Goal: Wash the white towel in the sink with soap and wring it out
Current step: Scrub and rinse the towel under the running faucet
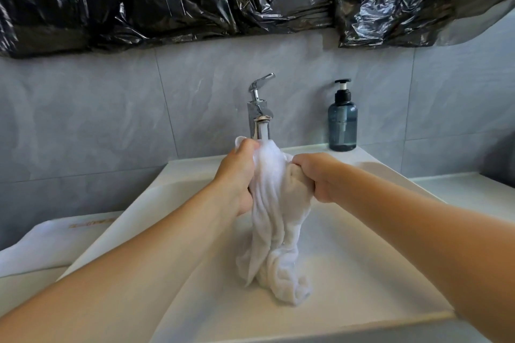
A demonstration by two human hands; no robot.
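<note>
Forearms reach over the sink (362, 273). My left hand (237, 175) and right hand (320, 175) both clench the white towel (273, 231), bunched just under the faucet (260, 111), its tail hanging into the basin. I'd rub under the stream. Right of the faucet stands the soap bottle (342, 122); nothing blocks it.
</note>
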